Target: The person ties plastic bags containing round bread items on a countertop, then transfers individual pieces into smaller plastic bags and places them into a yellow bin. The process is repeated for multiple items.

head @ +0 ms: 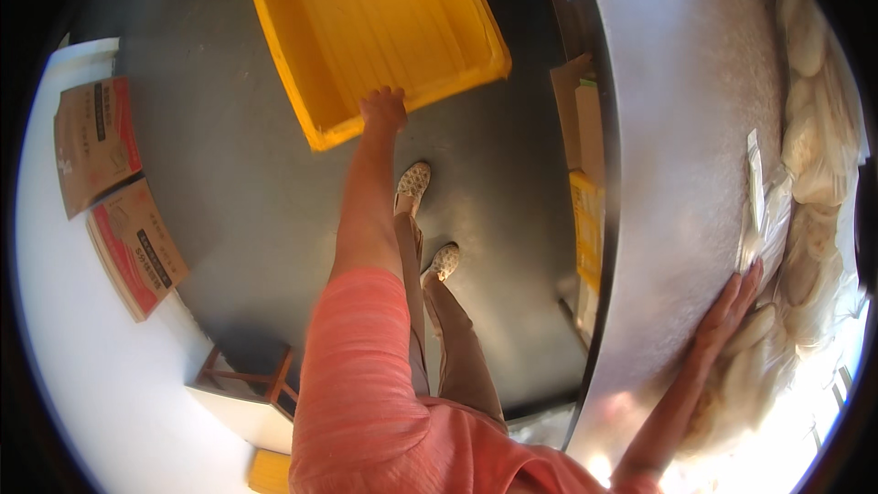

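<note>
My left hand (384, 108) grips the near rim of a yellow plastic crate (384, 14), fingers over the edge and thumb side hidden. The crate's visible inside holds nothing, and it is tilted above the dark floor. On the right, my right hand (730, 305) lies with extended fingers on a metal-looking worktop (679, 171). Its fingertips are at the lower end of a narrow white packet (755, 178) and clear plastic wrapping (775, 219); whether they pinch it is unclear.
Plastic bags with pale, round contents (813, 144) line the worktop's far side. Cardboard (588, 116) and a yellow box (586, 219) stand below its edge. At left are two printed cardboard cartons (99, 140) (140, 247), a wooden stool frame (278, 374) and a yellow object (269, 472).
</note>
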A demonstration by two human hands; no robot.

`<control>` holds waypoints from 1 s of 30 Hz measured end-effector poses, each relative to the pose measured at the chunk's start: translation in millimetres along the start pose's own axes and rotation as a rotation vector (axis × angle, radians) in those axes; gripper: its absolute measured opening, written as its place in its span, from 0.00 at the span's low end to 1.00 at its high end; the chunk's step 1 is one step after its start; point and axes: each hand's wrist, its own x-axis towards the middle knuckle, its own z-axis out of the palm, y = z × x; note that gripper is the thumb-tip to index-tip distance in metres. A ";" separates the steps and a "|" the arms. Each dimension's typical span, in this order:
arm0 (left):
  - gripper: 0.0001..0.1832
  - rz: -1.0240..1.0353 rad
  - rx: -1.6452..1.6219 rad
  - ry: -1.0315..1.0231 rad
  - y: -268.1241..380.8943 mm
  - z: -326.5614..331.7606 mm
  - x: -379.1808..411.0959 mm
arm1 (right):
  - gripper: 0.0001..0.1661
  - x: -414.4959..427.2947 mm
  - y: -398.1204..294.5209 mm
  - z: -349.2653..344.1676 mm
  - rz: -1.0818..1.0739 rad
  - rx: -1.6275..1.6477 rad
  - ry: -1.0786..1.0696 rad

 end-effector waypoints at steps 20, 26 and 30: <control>0.04 1.099 -0.724 0.111 116.3 -41.9 -356.1 | 0.38 -2.5 -20.0 -6.7 0.530 0.106 0.312; 0.05 1.466 -0.559 0.826 216.7 -210.2 -360.4 | 0.32 2.4 -13.1 -4.0 0.579 -0.002 0.291; 0.12 1.297 -0.336 1.058 315.9 -256.6 -330.0 | 0.30 3.1 -7.2 -3.5 0.515 0.002 0.386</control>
